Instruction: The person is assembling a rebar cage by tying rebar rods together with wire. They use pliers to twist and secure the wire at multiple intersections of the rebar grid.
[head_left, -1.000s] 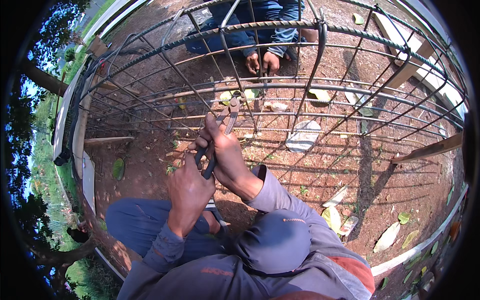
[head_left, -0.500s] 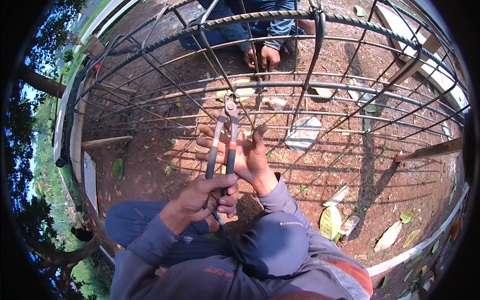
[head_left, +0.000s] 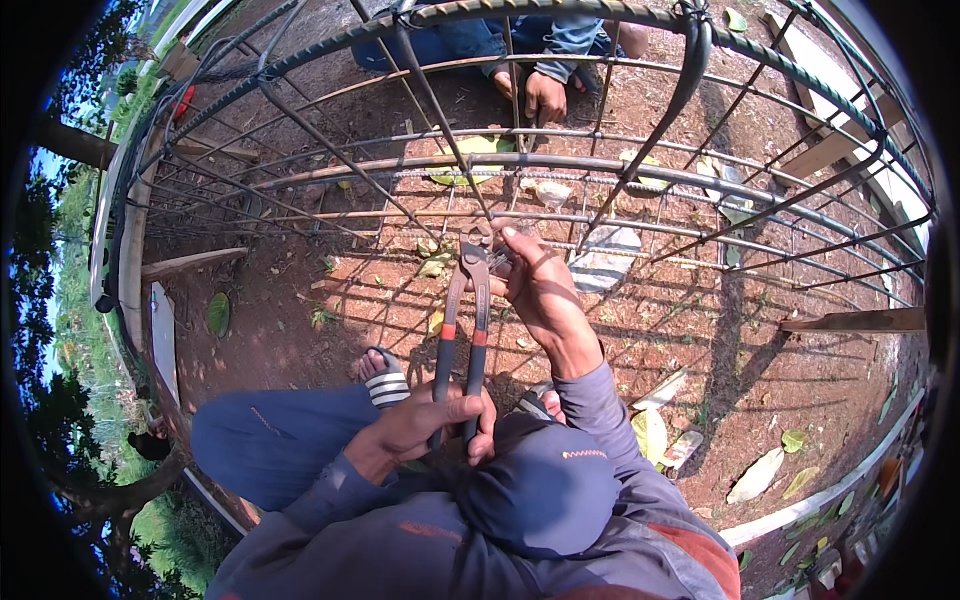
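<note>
In the head view, the long-handled pincers [head_left: 462,330] could slip off the tie wire where the steel bars [head_left: 560,172] cross, nipping the right hand [head_left: 540,285], whose fingers pinch at that joint just beside the jaws. The left hand [head_left: 430,425], drawn near the body, has its fingers wrapped around both handle ends.

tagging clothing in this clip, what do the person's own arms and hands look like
Both hands are bare: no gloves, rings or watch show on the left hand or the right hand. Both forearms are covered by long sleeves of grey-blue cloth that end at the wrists. The right sleeve has a plain cuff; the left sleeve is creased at the wrist. A red-orange patch shows near the right shoulder.
</note>
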